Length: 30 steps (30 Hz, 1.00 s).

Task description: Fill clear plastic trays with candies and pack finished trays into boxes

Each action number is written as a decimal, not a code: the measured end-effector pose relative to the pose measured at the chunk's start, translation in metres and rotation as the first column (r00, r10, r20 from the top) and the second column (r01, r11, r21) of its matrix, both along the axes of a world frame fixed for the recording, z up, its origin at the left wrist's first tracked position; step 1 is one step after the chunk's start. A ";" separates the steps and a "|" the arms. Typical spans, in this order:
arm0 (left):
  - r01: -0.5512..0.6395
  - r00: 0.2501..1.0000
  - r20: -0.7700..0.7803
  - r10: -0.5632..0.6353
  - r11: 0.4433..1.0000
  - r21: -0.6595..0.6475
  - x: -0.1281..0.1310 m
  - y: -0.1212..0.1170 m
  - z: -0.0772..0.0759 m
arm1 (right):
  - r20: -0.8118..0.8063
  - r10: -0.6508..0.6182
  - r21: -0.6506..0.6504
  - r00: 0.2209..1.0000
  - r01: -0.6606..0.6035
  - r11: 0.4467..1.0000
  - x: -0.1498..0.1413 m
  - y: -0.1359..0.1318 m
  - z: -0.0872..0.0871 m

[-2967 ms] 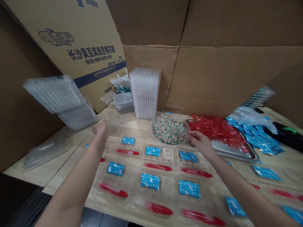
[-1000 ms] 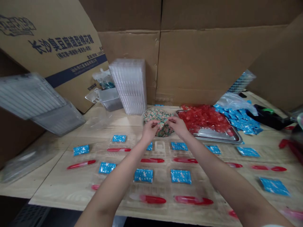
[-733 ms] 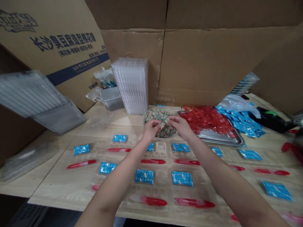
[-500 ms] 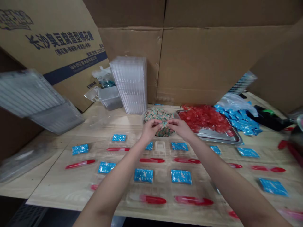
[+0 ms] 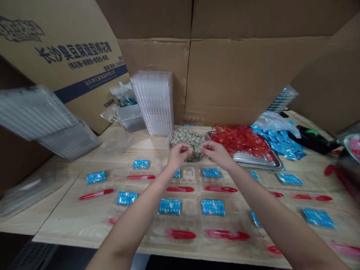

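Note:
My left hand (image 5: 179, 154) and my right hand (image 5: 216, 153) are over the front of a round clear bowl (image 5: 170, 141). Many small brown-and-green packets (image 5: 187, 137) fill the bowl. Thumb and fingers of each hand are pinched together, a short gap apart from the other hand. At each set of fingertips there appears to be one of these small packets, partly covered by the fingers and hard to separate from the pile behind. Below my forearms lie clear plastic trays (image 5: 189, 206) with flat blue packets (image 5: 169, 206) and red pen-shaped items (image 5: 180, 189).
A metal tray (image 5: 253, 162) heaped with red wrapped pieces (image 5: 242, 140) sits right of the bowl, with a pile of blue packets (image 5: 284, 144) beyond. Stacked clear trays (image 5: 154, 103) stand behind left. Cardboard (image 5: 225, 75) walls the back. A metal pot (image 5: 348, 157) is at far right.
My hands were together at one small packet over the bowl; now their fingertips have drawn slightly apart. The whole view has shifted a little.

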<state>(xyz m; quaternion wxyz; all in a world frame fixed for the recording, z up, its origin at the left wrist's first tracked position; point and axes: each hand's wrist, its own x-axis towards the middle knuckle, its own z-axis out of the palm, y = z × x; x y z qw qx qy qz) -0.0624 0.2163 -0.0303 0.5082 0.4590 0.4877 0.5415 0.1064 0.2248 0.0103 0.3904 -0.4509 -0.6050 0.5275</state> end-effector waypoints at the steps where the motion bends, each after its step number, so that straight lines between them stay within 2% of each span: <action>1: -0.003 1.000 0.004 0.003 1.000 -0.002 0.000 0.000 0.001 | 0.026 0.037 0.003 0.999 -0.037 0.999 0.000 -0.001 0.002; 4: -0.015 0.999 0.030 0.015 1.000 -0.025 0.003 -0.003 0.007 | 0.097 0.070 0.017 0.993 -0.072 0.997 -0.001 -0.004 0.002; 8: -0.011 0.994 0.109 0.021 0.996 -0.093 0.007 -0.009 0.018 | 0.200 0.003 0.083 0.980 -0.020 0.996 -0.007 -0.005 -0.002; 11: -0.001 0.983 0.183 0.029 0.988 -0.152 0.007 -0.015 0.025 | 0.204 -0.030 0.114 0.979 0.006 0.993 -0.009 -0.008 -0.003; 13: 0.004 0.972 0.232 0.042 0.981 -0.194 0.007 -0.017 0.028 | 0.150 -0.040 0.061 0.988 0.031 0.998 -0.010 -0.011 -0.003; 15: 0.003 0.960 0.275 0.062 0.973 -0.232 0.006 -0.019 0.028 | 0.039 -0.062 -0.059 0.997 0.064 0.996 -0.010 -0.014 -0.002; 18: -0.003 0.944 0.316 0.089 0.964 -0.264 0.008 -0.020 0.028 | -0.148 -0.096 -0.273 0.984 0.052 0.960 -0.011 -0.016 -0.002; 20: -0.002 0.938 0.334 0.096 0.962 -0.272 0.011 -0.020 0.028 | -0.201 -0.097 -0.350 0.975 0.021 0.937 -0.012 -0.016 -0.002; 25: 0.014 0.928 0.364 0.084 0.966 -0.259 0.016 -0.024 0.033 | -0.156 -0.121 -0.369 0.980 0.056 0.928 -0.016 -0.015 -0.003; 30: 0.014 0.943 0.326 0.064 0.973 -0.232 0.015 -0.024 0.030 | -0.037 -0.074 -0.274 0.997 0.061 0.960 -0.014 -0.017 -0.001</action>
